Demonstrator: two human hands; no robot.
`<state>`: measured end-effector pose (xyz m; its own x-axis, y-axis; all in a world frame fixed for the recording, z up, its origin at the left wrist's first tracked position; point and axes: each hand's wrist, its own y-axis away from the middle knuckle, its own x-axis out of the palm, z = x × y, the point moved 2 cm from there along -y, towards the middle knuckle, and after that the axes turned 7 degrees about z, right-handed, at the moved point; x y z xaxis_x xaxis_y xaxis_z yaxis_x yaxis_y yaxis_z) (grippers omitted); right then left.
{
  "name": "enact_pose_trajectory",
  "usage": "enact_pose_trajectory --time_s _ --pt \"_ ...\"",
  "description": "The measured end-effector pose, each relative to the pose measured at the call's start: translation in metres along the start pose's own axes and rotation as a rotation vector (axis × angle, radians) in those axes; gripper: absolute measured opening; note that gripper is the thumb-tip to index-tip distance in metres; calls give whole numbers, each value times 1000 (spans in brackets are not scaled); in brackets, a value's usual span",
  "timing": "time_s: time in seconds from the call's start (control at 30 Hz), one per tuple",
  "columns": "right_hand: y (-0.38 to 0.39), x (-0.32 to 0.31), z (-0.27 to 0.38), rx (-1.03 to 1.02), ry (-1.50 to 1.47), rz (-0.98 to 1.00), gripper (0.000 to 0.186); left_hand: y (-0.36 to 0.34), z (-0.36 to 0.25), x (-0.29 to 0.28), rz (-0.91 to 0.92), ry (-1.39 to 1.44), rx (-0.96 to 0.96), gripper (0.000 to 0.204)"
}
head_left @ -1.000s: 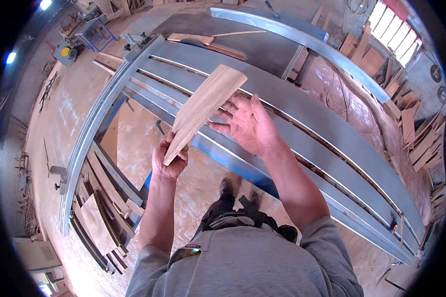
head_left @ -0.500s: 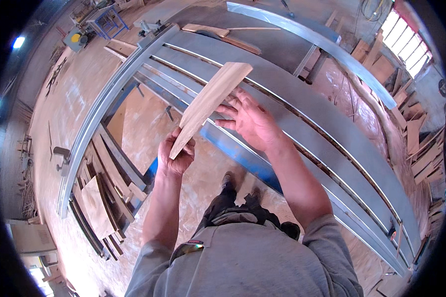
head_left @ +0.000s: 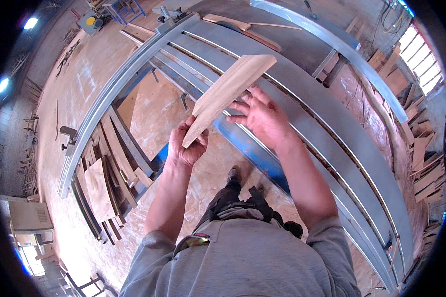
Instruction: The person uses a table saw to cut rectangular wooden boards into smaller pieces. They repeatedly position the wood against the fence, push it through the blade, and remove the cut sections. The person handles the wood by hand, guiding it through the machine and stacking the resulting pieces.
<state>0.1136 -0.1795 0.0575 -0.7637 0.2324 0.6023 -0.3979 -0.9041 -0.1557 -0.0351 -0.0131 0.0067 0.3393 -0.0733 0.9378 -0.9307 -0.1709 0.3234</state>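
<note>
A flat, pale wooden board (head_left: pixel 230 94) with an angled end is held up at a slant over a large grey metal machine table (head_left: pixel 342 138) with long slots. My left hand (head_left: pixel 186 144) grips the board's near lower end, fingers wrapped round it. My right hand (head_left: pixel 260 119) is just right of the board, fingers spread and bent, with the fingertips partly behind or against its edge; whether they touch it I cannot tell.
A long metal rail (head_left: pixel 106 89) runs down the left, beside stacked wooden strips (head_left: pixel 104 183). A long silver metal bar (head_left: pixel 332 44) lies at the back right. Wood offcuts (head_left: pixel 421 153) lean along the right wall. My feet stand on the dusty floor (head_left: pixel 74 123).
The surroundings have shifted rightward in the view as the camera moved. Both hands and the board appear slightly higher and further right; my left hand still grips it, my right still has spread fingers.
</note>
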Motion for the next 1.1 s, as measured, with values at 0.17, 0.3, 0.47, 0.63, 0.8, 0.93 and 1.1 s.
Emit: enact_pose_trajectory --time_s 0.17,0.3,0.47,0.63,0.8,0.93,1.1 --pt "17 -9 -44 42 -23 -292 57 -10 25 -2 -63 -310 81 30" --pt "28 -27 -61 -25 -262 -537 50 -10 56 -13 -80 -623 206 44" --pt "51 -73 -66 -11 -335 -654 45 -21 -13 -63 -154 -1491 245 36" --pt "55 -107 -63 29 -299 -732 48 -23 -111 -157 -618 -2343 234 50" --pt "62 -131 -63 50 -312 -903 49 -26 -105 -138 -690 -2268 -91 56" --pt "68 -142 -73 -3 -385 -895 48 -27 -111 -145 -700 -2301 -66 55" --pt "59 -141 -77 24 -380 -997 45 -25 -107 -138 -714 -2264 -84 52"
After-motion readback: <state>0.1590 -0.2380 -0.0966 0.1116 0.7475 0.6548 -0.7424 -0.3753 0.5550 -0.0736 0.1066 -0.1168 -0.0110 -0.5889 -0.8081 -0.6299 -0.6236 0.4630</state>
